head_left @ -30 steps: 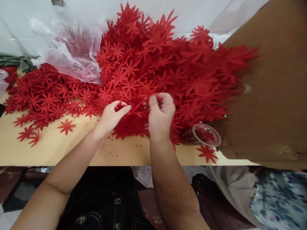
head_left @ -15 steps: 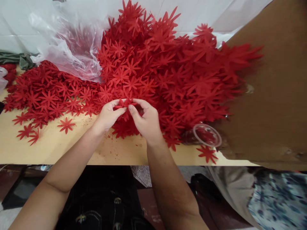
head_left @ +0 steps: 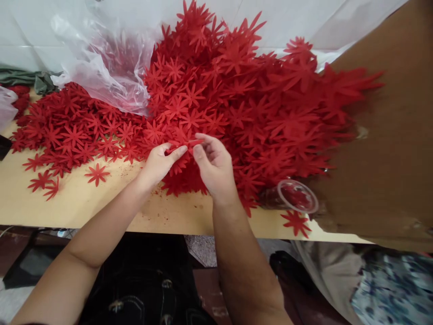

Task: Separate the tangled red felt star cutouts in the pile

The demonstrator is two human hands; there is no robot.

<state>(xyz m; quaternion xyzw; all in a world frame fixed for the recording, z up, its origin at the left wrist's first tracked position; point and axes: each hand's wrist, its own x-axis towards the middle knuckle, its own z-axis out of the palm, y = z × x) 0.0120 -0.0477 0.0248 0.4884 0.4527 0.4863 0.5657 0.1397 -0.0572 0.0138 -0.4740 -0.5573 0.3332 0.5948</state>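
A big heap of red star-shaped flower cutouts point(head_left: 237, 99) covers the pale wooden table point(head_left: 111, 203). My left hand point(head_left: 158, 163) pinches a small stack of red cutouts point(head_left: 181, 144) at the heap's front edge, thumb on top. My right hand point(head_left: 214, 164) meets it from the right, with its fingertips on the same stack. Both forearms reach in from the table's near edge.
A crumpled clear plastic bag point(head_left: 104, 67) lies at the back left over the flowers. A clear plastic cup point(head_left: 296, 196) lies on its side at the right, next to a brown cardboard sheet point(head_left: 385, 135). Loose cutouts point(head_left: 97, 174) dot the left of the table.
My right hand moved left from the heap with a cutout and joined my left hand at the stack. The view shifted slightly.
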